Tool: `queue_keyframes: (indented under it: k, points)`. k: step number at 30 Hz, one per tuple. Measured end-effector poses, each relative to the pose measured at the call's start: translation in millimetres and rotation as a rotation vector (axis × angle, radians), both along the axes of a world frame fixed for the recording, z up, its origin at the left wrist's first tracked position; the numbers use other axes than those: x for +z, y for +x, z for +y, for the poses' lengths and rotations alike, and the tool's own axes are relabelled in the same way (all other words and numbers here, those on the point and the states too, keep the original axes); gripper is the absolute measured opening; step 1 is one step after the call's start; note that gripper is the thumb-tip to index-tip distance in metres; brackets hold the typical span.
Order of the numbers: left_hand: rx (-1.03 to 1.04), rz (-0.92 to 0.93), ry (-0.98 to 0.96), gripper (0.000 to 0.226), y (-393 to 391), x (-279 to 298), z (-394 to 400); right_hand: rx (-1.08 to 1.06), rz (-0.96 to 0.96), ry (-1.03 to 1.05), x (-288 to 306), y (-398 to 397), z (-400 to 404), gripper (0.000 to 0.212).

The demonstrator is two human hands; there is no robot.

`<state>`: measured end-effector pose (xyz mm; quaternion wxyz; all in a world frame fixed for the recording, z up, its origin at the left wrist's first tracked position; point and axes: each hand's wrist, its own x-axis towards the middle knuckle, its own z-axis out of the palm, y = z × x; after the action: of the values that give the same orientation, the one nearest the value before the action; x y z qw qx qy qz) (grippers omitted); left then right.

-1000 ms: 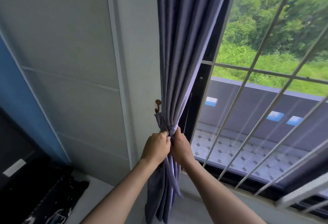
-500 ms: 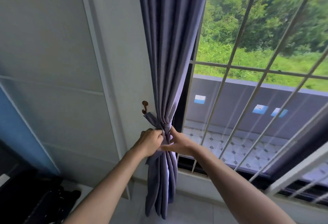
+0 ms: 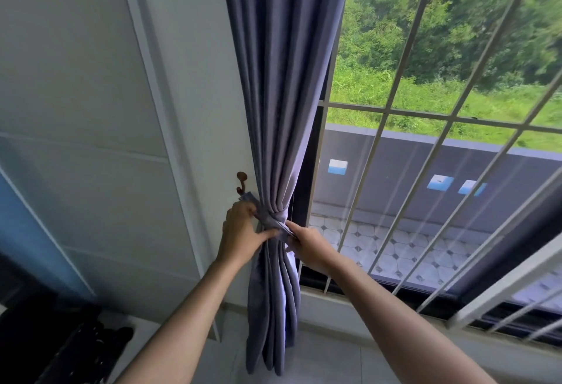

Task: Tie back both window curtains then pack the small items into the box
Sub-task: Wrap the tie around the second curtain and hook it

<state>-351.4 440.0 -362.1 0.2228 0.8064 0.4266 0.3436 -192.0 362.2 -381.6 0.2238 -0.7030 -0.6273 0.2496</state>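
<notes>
Curtain [image 3: 273, 110]: purple, gathered by tie-back [image 3: 270, 219] (looped to wall hook [image 3: 241, 183]).
Left hand [image 3: 240, 234]: grips tie-back.
Right hand [image 3: 310, 246]: pinches tie-back's end.

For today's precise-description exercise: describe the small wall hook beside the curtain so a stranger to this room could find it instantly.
Start at the barred window and move left to the gathered purple curtain. On the pale wall just left of its cinched waist, above the left hand, sits the hook. It is the only small brown curved thing there, and the fabric tieback runs up to it.
</notes>
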Motion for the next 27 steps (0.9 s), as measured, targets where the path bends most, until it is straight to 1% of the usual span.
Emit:
queue_keyframes:
  k: [2, 5, 7, 10, 14, 16, 19, 20, 21, 23, 24, 25, 26, 27]
  points:
    - [-0.055, -0.124, -0.122, 0.055, 6.6, 1.6, -4.3, -0.002, 0.001, 0.006, -1.6, 0.4, 0.3, 0.033]
    - [-0.053, -0.127, -0.207, 0.055, 18.7, 3.5, -5.4, -0.016, -0.009, 0.001, -4.9, 3.2, 4.0, 0.044]
    - [-0.016, -0.144, -0.24, 0.051, 23.7, 3.3, -3.3, -0.03, -0.009, 0.006, -1.9, 7.8, 4.0, 0.045]
    - [-0.033, -0.173, -0.302, 0.05, 29.0, 1.5, 0.9, -0.036, -0.024, 0.021, 5.7, 14.7, -0.7, 0.039]
    - [0.015, -0.188, -0.314, 0.055, 34.4, -1.9, 7.0, -0.012, -0.089, 0.009, 8.3, 24.4, 0.0, 0.018]
    - [0.061, -0.202, -0.301, 0.054, 36.4, -9.1, 9.3, -0.01, -0.171, 0.014, 11.1, 33.6, 4.9, 0.009]
    - [0.104, -0.235, -0.316, 0.051, 40.3, -16.4, 8.1, -0.009, -0.312, 0.032, 27.6, 54.5, 16.2, 0.021]
    - [0.107, -0.239, -0.324, 0.053, 41.4, -17.5, 8.3, -0.01, -0.348, 0.049, 36.0, 61.5, 21.8, 0.023]
    - [0.099, -0.244, -0.33, 0.053, 42.2, -17.1, 8.2, -0.018, -0.393, 0.054, 45.1, 67.0, 27.5, 0.019]
    - [0.078, -0.258, -0.338, 0.048, 43.4, -16.6, 8.9, -0.095, -0.519, 0.102, 58.3, 72.9, 42.5, 0.008]
    - [0.075, -0.263, -0.338, 0.045, 43.3, -16.9, 9.9, -0.187, -0.544, 0.165, 61.3, 71.9, 48.2, 0.009]
    - [0.08, -0.265, -0.337, 0.043, 43.0, -17.1, 10.5, -0.305, -0.506, 0.235, 62.1, 67.5, 50.9, 0.012]
    - [0.092, -0.26, -0.339, 0.042, 42.4, -17.2, 10.6, -0.432, -0.403, 0.306, 61.8, 60.0, 50.1, 0.016]
    - [0.106, -0.258, -0.336, 0.043, 42.5, -17.2, 10.3, -0.542, -0.251, 0.373, 58.7, 50.3, 46.3, 0.018]
